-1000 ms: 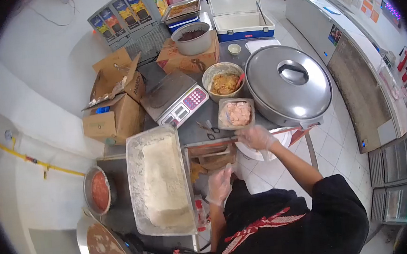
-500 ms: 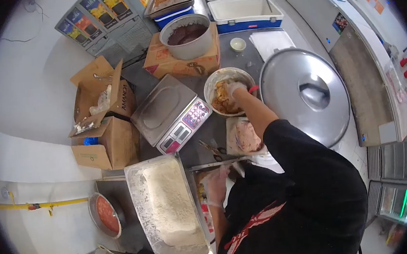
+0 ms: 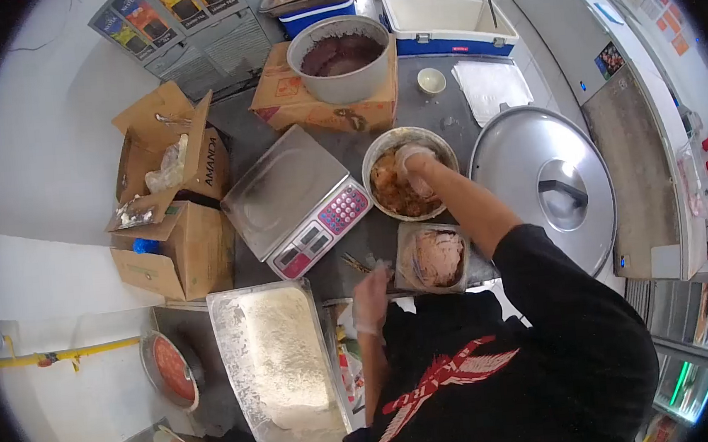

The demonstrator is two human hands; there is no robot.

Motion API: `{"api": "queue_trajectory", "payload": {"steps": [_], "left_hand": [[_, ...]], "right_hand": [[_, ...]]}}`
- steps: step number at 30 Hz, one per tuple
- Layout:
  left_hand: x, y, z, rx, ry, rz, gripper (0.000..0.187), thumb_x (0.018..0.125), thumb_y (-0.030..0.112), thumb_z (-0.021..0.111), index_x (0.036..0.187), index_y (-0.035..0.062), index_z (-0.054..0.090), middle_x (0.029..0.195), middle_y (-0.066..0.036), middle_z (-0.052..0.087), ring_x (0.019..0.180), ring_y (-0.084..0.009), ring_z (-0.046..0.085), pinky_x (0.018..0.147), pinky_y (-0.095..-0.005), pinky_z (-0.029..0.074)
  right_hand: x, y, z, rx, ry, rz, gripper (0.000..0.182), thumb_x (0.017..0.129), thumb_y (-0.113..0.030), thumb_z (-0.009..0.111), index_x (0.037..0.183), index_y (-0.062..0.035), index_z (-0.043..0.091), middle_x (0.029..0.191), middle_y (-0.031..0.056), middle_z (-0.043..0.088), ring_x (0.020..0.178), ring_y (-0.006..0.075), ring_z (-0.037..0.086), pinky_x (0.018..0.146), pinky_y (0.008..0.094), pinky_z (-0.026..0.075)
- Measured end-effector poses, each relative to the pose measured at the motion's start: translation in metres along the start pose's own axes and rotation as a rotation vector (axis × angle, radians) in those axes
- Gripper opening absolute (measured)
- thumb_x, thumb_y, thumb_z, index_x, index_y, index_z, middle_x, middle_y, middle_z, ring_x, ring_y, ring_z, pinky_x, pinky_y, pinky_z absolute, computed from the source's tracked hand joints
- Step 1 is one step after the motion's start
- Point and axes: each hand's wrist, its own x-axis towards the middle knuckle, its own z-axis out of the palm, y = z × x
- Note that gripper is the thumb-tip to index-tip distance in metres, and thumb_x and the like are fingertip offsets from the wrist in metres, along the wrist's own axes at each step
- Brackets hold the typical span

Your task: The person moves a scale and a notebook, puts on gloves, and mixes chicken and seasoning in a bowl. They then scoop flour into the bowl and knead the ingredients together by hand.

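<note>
My right hand (image 3: 415, 169), in a clear glove, reaches into a round white bowl (image 3: 373, 196) of orange-brown coated pieces (image 3: 393, 186); its fingers are hidden among them. My left hand (image 3: 370, 303), also gloved, is at the table's front edge, beside dark-handled scissors (image 3: 357, 263). Its fingertips are blurred, and any contact with the scissors is unclear. Just in front of the bowl is a square clear tub (image 3: 405, 260) holding pale pink, meat-like stuff (image 3: 440, 256). A deep metal tray (image 3: 223, 348) of white powder (image 3: 285, 351) lies left of my left hand.
A scale (image 3: 313, 224) sits left of the bowl, a large metal lid (image 3: 507, 159) right. Behind are a metal pot (image 3: 351, 84) on a carton (image 3: 278, 106), a small bowl (image 3: 431, 81) and a cooler (image 3: 448, 39). Open cartons (image 3: 199, 258) and a red-filled pot (image 3: 193, 400) stand left.
The view has shifted. My left hand has moved up closer to the scissors. My right hand stays in the bowl, turned slightly, and the tub of pink stuff shows more fully.
</note>
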Motion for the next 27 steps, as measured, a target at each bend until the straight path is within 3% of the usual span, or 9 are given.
{"api": "queue_trajectory", "payload": {"steps": [5,7,10,11,12,15,21,24,27], "left_hand": [[0.044,0.040,-0.003,0.141,-0.052,0.254,0.040,0.102,0.036,0.050,0.109,0.0035,0.072,0.094,-0.024,0.069,0.094,-0.0392,0.068,0.081,-0.0409,0.051],[0.048,0.038,-0.005,0.144,-0.073,0.257,0.040,0.101,0.037,0.050,0.108,0.0039,0.072,0.095,-0.025,0.068,0.095,-0.0409,0.067,0.080,-0.0424,0.051],[0.057,0.032,-0.003,0.114,-0.124,0.236,0.042,0.100,0.040,0.051,0.107,0.0035,0.072,0.095,-0.026,0.067,0.096,-0.0424,0.065,0.079,-0.0440,0.051],[0.062,0.032,-0.002,0.101,-0.138,0.217,0.043,0.100,0.041,0.052,0.107,0.0032,0.072,0.095,-0.026,0.067,0.096,-0.0428,0.065,0.079,-0.0444,0.051],[0.064,0.036,-0.001,0.096,-0.150,0.233,0.044,0.099,0.042,0.052,0.106,0.0029,0.072,0.095,-0.026,0.067,0.096,-0.0429,0.065,0.079,-0.0444,0.051],[0.072,0.048,-0.006,0.108,-0.161,0.267,0.047,0.099,0.044,0.052,0.106,0.0018,0.071,0.095,-0.027,0.067,0.096,-0.0430,0.065,0.079,-0.0443,0.050],[0.079,0.070,-0.009,0.155,-0.163,0.258,0.051,0.100,0.047,0.050,0.107,0.0018,0.071,0.095,-0.027,0.067,0.095,-0.0438,0.064,0.080,-0.0459,0.050],[0.101,0.038,0.004,0.140,-0.213,0.242,0.050,0.100,0.048,0.050,0.109,0.0031,0.071,0.097,-0.026,0.067,0.097,-0.0428,0.065,0.082,-0.0446,0.050],[0.093,0.060,-0.001,0.224,-0.230,0.221,0.050,0.100,0.048,0.050,0.109,0.0038,0.072,0.100,-0.026,0.068,0.099,-0.0423,0.065,0.084,-0.0438,0.050]], "right_hand": [[0.040,-0.013,0.058,-0.016,0.161,-0.171,0.033,0.085,-0.020,0.069,0.116,-0.0080,0.070,0.122,0.0155,0.068,0.116,0.0317,0.064,0.090,0.0435,0.056],[0.043,-0.017,0.072,0.014,0.177,-0.170,0.024,0.090,-0.017,0.062,0.110,-0.0074,0.071,0.117,0.0152,0.069,0.111,0.0302,0.066,0.090,0.0432,0.055],[0.034,-0.020,0.067,-0.019,0.226,-0.163,0.029,0.097,-0.023,0.049,0.111,-0.0119,0.072,0.114,0.0148,0.071,0.106,0.0302,0.069,0.087,0.0435,0.055],[0.035,-0.018,0.066,0.051,0.255,-0.125,0.029,0.096,-0.024,0.051,0.111,-0.0130,0.073,0.116,0.0151,0.070,0.106,0.0308,0.069,0.088,0.0447,0.055],[0.053,-0.013,0.074,0.038,0.156,-0.109,0.031,0.095,-0.023,0.053,0.113,-0.0082,0.072,0.119,0.0157,0.069,0.112,0.0294,0.067,0.093,0.0407,0.054],[0.019,-0.013,0.050,0.020,0.175,-0.132,0.034,0.092,-0.029,0.054,0.109,-0.0063,0.073,0.116,0.0165,0.070,0.106,0.0311,0.069,0.088,0.0435,0.055],[0.016,-0.006,0.024,0.104,0.202,-0.059,0.032,0.089,-0.025,0.058,0.106,-0.0051,0.074,0.114,0.0180,0.070,0.106,0.0315,0.069,0.089,0.0403,0.054],[0.092,0.014,0.057,-0.235,0.004,-0.148,0.036,0.087,-0.029,0.060,0.115,-0.0097,0.071,0.121,0.0166,0.068,0.111,0.0288,0.066,0.092,0.0384,0.053],[0.070,0.023,0.073,-0.155,0.103,-0.245,0.050,0.081,-0.032,0.069,0.126,-0.0125,0.064,0.129,0.0147,0.063,0.117,0.0261,0.062,0.095,0.0354,0.051]]}}
